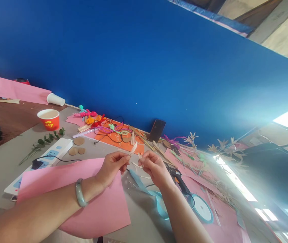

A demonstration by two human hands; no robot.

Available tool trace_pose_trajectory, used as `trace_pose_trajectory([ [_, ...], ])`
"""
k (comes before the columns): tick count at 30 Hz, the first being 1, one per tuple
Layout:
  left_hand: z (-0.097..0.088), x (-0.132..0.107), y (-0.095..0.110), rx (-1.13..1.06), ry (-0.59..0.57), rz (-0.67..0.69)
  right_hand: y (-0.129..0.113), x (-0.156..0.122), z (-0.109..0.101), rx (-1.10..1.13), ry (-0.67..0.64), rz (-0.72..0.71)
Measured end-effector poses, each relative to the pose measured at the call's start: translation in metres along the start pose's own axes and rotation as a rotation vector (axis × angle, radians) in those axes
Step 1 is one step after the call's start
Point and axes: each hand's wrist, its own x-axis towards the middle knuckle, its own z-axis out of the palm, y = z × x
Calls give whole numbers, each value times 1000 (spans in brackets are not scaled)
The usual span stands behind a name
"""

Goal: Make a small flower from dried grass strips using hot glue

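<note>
My left hand [112, 166] pinches a small pale leaf-shaped strip [133, 147] between thumb and fingertips; a green bangle [80, 193] circles that wrist. My right hand [154, 167] is held close beside it, fingers pinched on another small pale piece [140, 156] that is hard to make out. Both hands hover above a pink paper sheet [70, 189] and a light blue ribbon [144, 185] lying on the grey table.
A red paper cup [48, 119], a tipped white cup [55, 99], green sprig [42, 141], white power strip [45, 158], cardboard discs [79, 141], an orange sheet [118, 138] with colourful craft pieces, a dark phone [157, 130] against the blue wall, a ribbon spool [201, 208] and dried straw stems [209, 168].
</note>
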Motion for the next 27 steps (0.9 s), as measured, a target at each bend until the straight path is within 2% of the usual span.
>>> trace_pose_trajectory([
  [5, -1, -1, 0, -2, -13, -10, -5, -1, -3, -265, -6, -37],
  [9, 0, -1, 0, -14, -25, -33, -5, -2, -3, -352, 19, -82],
  [27, 3, -4, 1, 27, -100, -70, 0, 1, 5, -257, 79, -35],
])
